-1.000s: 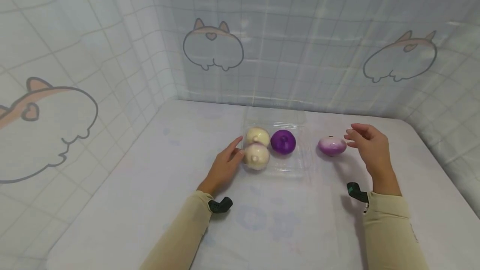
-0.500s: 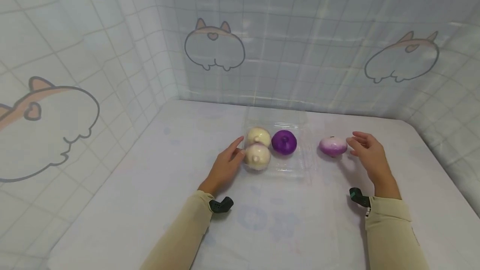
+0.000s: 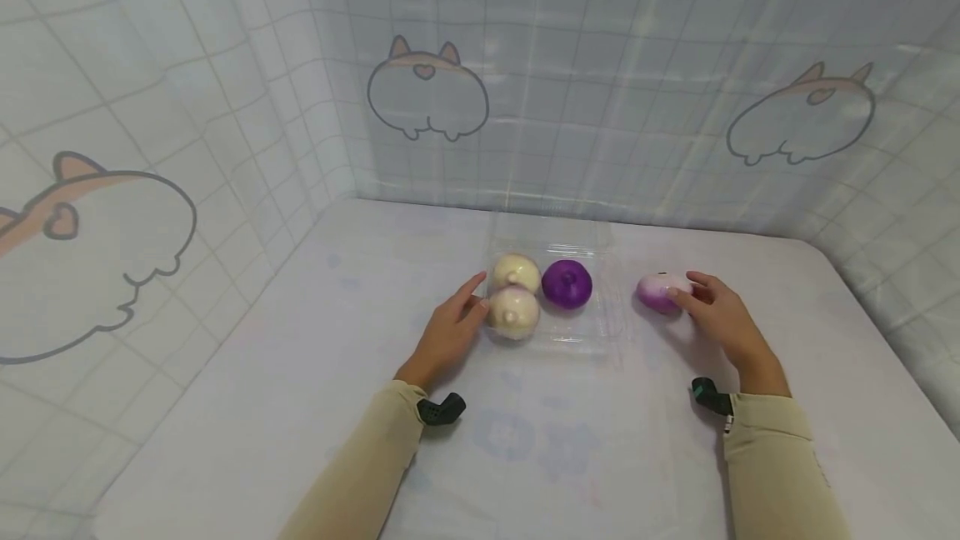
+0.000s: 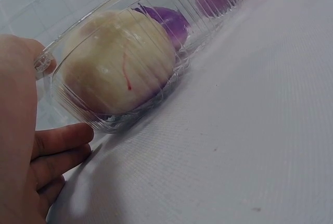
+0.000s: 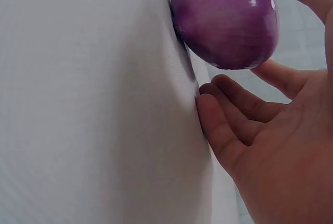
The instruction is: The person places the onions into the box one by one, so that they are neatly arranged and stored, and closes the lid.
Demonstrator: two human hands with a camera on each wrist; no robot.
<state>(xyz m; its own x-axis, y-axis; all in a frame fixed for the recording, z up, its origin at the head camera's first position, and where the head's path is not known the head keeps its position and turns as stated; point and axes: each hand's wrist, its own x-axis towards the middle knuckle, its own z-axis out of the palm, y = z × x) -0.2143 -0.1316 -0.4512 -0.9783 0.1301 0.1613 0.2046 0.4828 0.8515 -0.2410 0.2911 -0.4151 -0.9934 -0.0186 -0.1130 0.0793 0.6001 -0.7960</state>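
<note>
A clear plastic container (image 3: 600, 319) holds two pale onions (image 3: 516, 273) and a deep purple onion (image 3: 567, 284). My left hand (image 3: 448, 332) touches the container's left side. In the left wrist view, one digit is at the rim's corner and other fingers (image 4: 62, 139) lie low by the table. To the right of the container, a pink-purple onion (image 3: 656, 293) lies on its side on the table. Around its right end is my right hand (image 3: 723, 319), thumb and index finger to either side. In the right wrist view, the other fingers (image 5: 218, 125) extend below this onion (image 5: 226, 21), near the cloth.
The container's clear lid (image 3: 551, 230) is folded back toward the rear wall. A white patterned cloth (image 3: 525, 440) covers the table. Behind and at the sides hangs a checked curtain (image 3: 600, 107) with cartoon animal outlines. Dark wrist cameras (image 3: 442, 410) are worn at both wrists.
My right hand has moved left and down onto the loose onion's right end, its thumb now overlapping the onion. The left hand and the container have stayed in place.
</note>
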